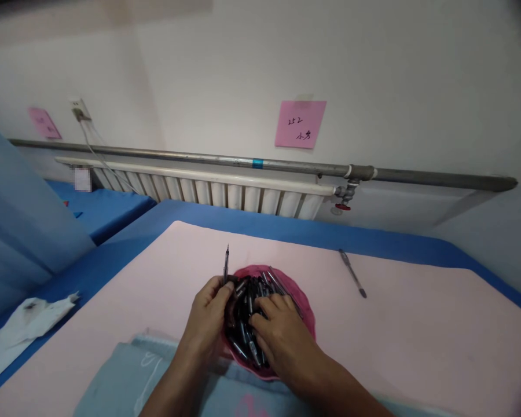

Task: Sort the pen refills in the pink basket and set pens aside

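Note:
Between my forearms sits a pink basket [306, 301] with a wavy rim, filled with dark pen parts [245, 336] and a few clear tubes. My left hand [208, 310] is at the basket's left rim, thumb and fingers closed on a slim pen [226, 263] that stands upright, its tip pointing up. Inside the basket, my right hand [282, 330] reaches among the pen parts with its fingers curled down. Whether those fingertips grip a piece is hidden.
A capped pen [352, 273] lies on the pink sheet [417, 324] to the right. Grey-blue cloth [113, 370] is bunched in front. White tissue [39, 318] lies at left. Behind the blue table edge [330, 231] run a radiator [234, 194] and a metal pipe [191, 156].

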Demonstrator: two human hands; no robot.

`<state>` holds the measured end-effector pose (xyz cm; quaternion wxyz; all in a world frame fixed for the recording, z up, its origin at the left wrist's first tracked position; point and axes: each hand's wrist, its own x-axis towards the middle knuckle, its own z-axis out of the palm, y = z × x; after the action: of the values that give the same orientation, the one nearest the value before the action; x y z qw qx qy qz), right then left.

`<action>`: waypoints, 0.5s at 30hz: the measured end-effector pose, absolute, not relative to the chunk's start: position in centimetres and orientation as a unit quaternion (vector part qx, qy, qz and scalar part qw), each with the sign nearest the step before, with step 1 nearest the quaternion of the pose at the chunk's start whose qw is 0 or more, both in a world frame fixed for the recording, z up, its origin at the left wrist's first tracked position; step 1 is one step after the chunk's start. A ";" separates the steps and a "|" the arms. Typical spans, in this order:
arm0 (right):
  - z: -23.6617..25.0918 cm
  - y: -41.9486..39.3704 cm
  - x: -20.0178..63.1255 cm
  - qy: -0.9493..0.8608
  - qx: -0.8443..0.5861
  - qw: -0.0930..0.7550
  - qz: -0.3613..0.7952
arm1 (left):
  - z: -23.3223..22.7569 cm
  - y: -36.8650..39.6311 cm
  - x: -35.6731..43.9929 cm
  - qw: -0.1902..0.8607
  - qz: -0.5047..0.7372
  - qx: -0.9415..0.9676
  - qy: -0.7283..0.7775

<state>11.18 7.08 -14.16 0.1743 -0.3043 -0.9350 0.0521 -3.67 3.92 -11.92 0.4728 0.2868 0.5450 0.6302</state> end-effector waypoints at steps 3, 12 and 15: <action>-14.2 7.1 11.2 -0.930 -0.307 0.190 0.061 | -11.6 3.9 -3.6 0.470 0.631 0.278 0.551; -11.7 8.2 12.2 -0.692 -0.347 0.380 0.506 | -10.7 4.0 -3.7 0.452 0.641 0.263 0.562; -11.6 8.7 12.5 -0.586 -0.320 0.368 0.647 | -10.7 4.0 -3.8 0.447 0.641 0.267 0.564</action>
<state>12.45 8.68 -11.62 0.3682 -0.3202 -0.5855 0.6473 -3.75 3.99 -10.75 0.4470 0.2674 0.5641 0.6408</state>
